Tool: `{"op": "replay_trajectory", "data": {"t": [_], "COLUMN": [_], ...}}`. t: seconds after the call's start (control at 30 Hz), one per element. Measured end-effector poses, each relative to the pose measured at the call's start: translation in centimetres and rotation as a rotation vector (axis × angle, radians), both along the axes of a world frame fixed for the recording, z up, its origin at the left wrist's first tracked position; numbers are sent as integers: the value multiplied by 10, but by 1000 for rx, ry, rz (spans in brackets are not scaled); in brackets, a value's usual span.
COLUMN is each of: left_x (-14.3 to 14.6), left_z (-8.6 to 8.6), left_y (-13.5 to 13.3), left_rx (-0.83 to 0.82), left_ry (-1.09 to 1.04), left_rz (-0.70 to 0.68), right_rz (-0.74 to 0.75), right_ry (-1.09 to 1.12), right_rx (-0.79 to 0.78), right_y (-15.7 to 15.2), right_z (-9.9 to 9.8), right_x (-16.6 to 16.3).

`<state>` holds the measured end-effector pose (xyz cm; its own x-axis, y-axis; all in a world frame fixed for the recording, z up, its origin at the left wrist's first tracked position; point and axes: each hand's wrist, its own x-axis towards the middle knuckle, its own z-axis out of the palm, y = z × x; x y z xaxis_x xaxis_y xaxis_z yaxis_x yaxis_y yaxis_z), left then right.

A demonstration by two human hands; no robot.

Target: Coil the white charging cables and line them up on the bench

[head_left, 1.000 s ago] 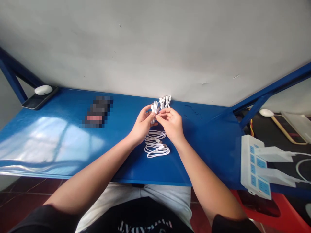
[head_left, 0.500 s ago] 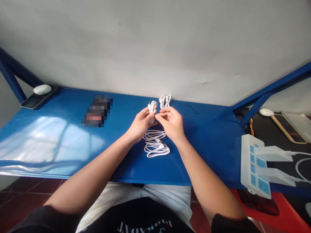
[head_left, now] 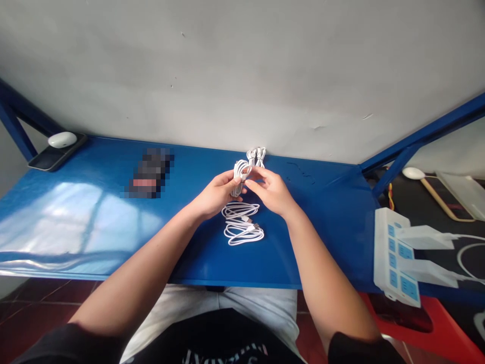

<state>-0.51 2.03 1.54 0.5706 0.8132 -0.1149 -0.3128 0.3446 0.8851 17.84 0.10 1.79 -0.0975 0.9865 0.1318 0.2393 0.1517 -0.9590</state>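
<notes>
Both my hands meet over the middle of the blue table (head_left: 83,212). My left hand (head_left: 212,194) pinches a small coiled white cable (head_left: 240,172) held upright. My right hand (head_left: 273,191) has its fingers closed on the same coil from the right side. Just below my hands, two loose white cable coils (head_left: 242,225) lie flat on the table. Behind my hands, by the wall, lie tied white cable bundles (head_left: 256,155).
A phone with a white oval object (head_left: 56,146) on it lies at the table's far left corner. A blurred dark item (head_left: 149,173) lies left of centre. A white power strip with plugged adapters (head_left: 397,258) sits at the right edge.
My hands have dropped slightly and turned the held coil; its loop now opens more toward the right hand. The coils on the table have not moved.
</notes>
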Motion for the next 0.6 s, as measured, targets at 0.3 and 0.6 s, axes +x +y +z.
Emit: {"op": "replay_trajectory", "data": {"t": [0.3,0.6], "left_x": [-9,-15], "left_z": [20,16], "left_y": [-2,2], "left_rx": [-246,-386], "left_ry": [-218,-254], "left_rz": [-300,-438], "right_rz": [269,207], "right_ry": [171,116], "right_rx": [-99,-224], "right_y": [-7,-8], "right_z": [14,17], "right_x": [8,12]}}
